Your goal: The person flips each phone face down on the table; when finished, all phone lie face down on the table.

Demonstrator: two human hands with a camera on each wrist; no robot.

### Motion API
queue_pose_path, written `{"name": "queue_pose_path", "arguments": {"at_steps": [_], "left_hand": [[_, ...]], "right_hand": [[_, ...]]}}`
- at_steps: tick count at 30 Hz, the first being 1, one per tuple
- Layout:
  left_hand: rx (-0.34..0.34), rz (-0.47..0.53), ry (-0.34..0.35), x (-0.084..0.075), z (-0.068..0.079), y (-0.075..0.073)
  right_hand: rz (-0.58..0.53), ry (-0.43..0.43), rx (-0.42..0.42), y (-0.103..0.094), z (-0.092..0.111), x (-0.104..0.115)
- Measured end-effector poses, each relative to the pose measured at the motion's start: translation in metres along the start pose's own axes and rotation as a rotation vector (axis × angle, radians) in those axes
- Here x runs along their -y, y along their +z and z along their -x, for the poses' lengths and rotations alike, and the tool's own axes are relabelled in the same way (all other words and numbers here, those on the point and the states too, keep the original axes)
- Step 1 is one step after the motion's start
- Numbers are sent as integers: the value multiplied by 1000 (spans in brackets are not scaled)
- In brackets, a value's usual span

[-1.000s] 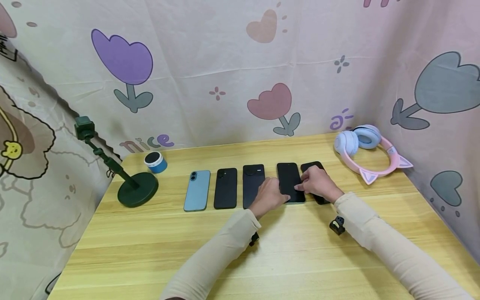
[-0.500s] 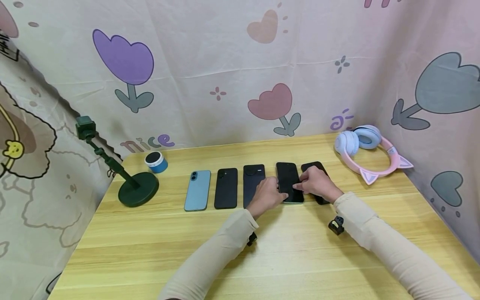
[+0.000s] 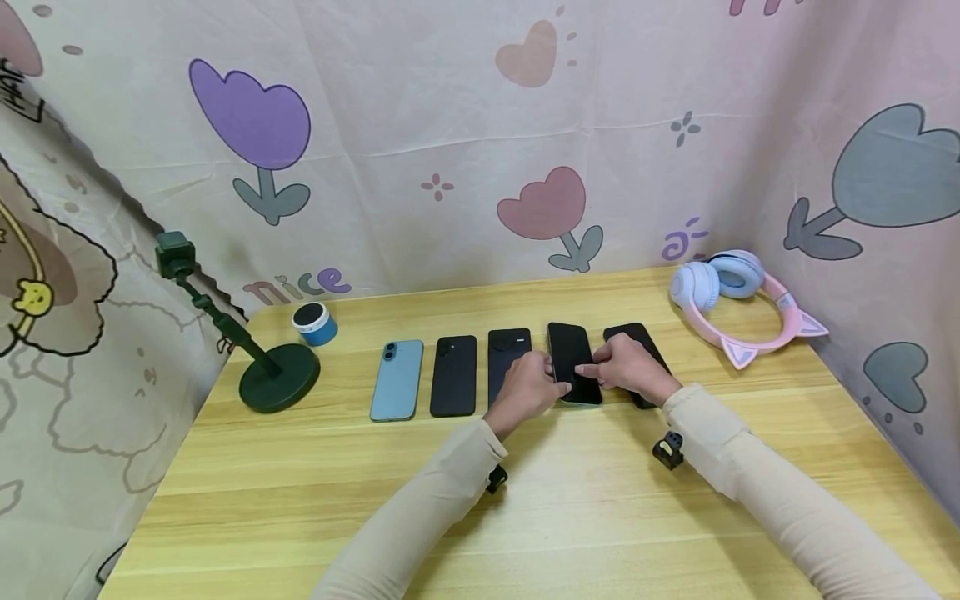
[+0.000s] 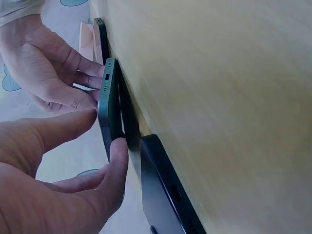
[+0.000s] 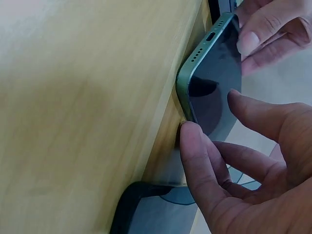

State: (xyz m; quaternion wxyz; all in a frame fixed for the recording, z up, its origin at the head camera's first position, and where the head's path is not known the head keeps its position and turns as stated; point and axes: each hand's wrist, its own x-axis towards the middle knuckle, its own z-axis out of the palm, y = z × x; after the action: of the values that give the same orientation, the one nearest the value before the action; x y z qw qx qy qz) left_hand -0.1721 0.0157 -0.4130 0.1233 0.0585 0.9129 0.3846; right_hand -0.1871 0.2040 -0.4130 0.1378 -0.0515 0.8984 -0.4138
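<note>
A green-edged smartphone [image 3: 572, 346] lies screen up between my two hands, with a gap showing under its near end in the left wrist view. My left hand [image 3: 523, 387] pinches its left edge, thumb on the screen side and fingertips at the edge. From the other side my right hand [image 3: 632, 368] holds it, thumb over the screen and a finger [image 5: 192, 141] against the lower corner. A black phone [image 3: 636, 332] lies slanted and partly hidden beneath the right hand. Just left is a dark phone [image 3: 508, 343] with a round camera, its lower part covered by the left hand.
Further left in the row lie a black phone [image 3: 453, 379] and a light-blue phone [image 3: 397, 382]. A green stand [image 3: 279, 379] and a blue-and-white round speaker-like item [image 3: 315, 323] are at the left. Pink cat-ear headphones [image 3: 738, 308] rest at the back right of the wooden table [image 3: 570, 517].
Both hands have shifted slightly left, taking the green-edged smartphone with them, and it now leans a little more. The gap to the right-hand phone has widened; the other phones stay put.
</note>
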Motion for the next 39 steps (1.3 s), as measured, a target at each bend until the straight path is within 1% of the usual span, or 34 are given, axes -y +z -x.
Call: {"name": "queue_pose_path", "arguments": {"at_steps": [7, 12, 18, 21, 26, 29, 34, 39], "left_hand": [[-8, 48, 14, 2, 3, -5], [-1, 102, 18, 5, 5, -8], [-5, 158, 32, 9, 7, -12], [-4, 217, 37, 12, 8, -13], [1, 343, 52, 17, 8, -16], [-1, 396, 53, 18, 8, -18], [-1, 425, 48, 20, 8, -18], [18, 442, 55, 23, 10, -19]], "right_hand": [[-27, 32, 16, 3, -2, 4], [-32, 39, 27, 3, -2, 4], [-67, 50, 46, 5, -3, 4], [-82, 57, 53, 7, -4, 4], [-100, 55, 47, 10, -4, 5], [-129, 47, 40, 12, -5, 5], [-212, 34, 49, 13, -5, 4], [-244, 37, 50, 13, -5, 2]]}}
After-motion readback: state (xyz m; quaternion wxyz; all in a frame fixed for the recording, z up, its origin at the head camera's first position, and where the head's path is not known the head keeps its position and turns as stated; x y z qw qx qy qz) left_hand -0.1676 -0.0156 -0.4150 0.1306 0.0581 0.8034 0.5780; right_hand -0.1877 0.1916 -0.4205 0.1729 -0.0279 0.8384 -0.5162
